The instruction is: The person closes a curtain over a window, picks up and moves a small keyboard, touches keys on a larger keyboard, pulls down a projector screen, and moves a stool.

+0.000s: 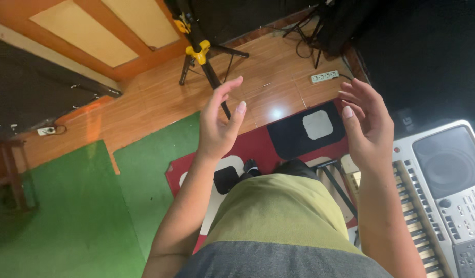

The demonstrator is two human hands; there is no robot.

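- Head view: my left hand (219,121) is raised in front of me, fingers loosely curled and spread, thumb apart from them; it holds nothing and touches nothing.
- My right hand (365,121) is up at the same height, well apart from the left, palm turned inward, fingers bent and open, also empty.
- The nearest thing to my right hand is the electronic keyboard (443,201), below and to the right of it, running off the bottom right corner; the hand hovers above its near end without touching the keys.
- Below both hands lies a red mat (258,144) with black and white patches, on the wooden floor (160,98).
- A green carpet (83,206) covers the floor to the left of the red mat, its edge touching the mat's.
- Beyond my left hand a black tripod stand (206,62) with yellow joints rests on the floor.
- A white power strip (325,76) lies on the floor just past my right fingertips.
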